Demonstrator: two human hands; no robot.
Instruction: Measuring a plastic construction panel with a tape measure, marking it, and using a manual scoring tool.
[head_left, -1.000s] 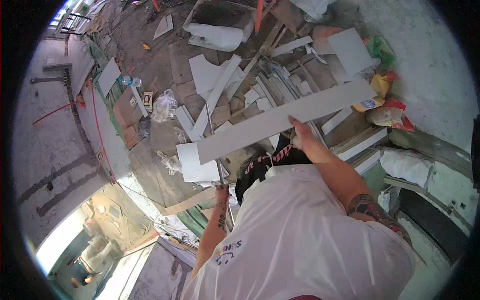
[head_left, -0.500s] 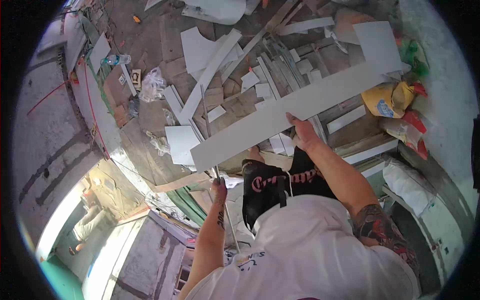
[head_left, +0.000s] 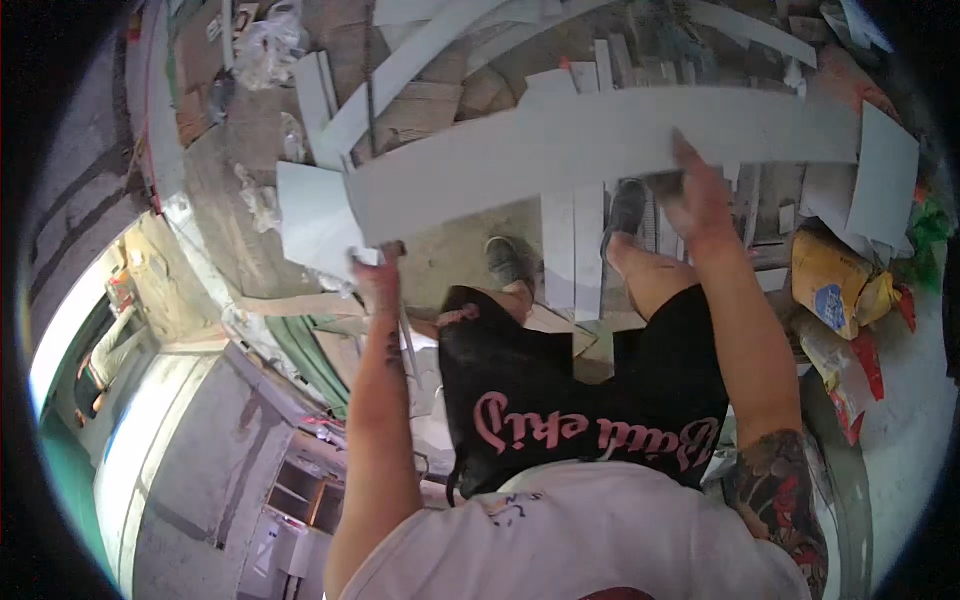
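Observation:
A long, flat, pale grey-white panel (head_left: pixel 560 150) stretches across in front of me, slightly blurred by motion. At its lower edge, right of the middle, my right hand (head_left: pixel 700 195) grips it, fingers partly hidden. Close below its left end, my left hand (head_left: pixel 376 280) is closed round a thin rod (head_left: pixel 409 340), which passes behind the panel and shows again above it. Whether the left fingers also touch the panel, I cannot tell. My feet, in dark shoes, stand apart on the floor beneath it.
White cut pieces (head_left: pixel 318 215) and long strips (head_left: pixel 420 70) lie about the floor. A yellow bag (head_left: pixel 825 280) sits at the right, near another white panel (head_left: pixel 885 170). Clear plastic bags (head_left: pixel 270 50) lie at the upper left. Another person (head_left: pixel 100 360) is at the far left.
The panel has moved nearer to level, its right end further right. My left hand has risen to the panel's left end with the rod; my right hand has shifted right and up. My legs stand wider.

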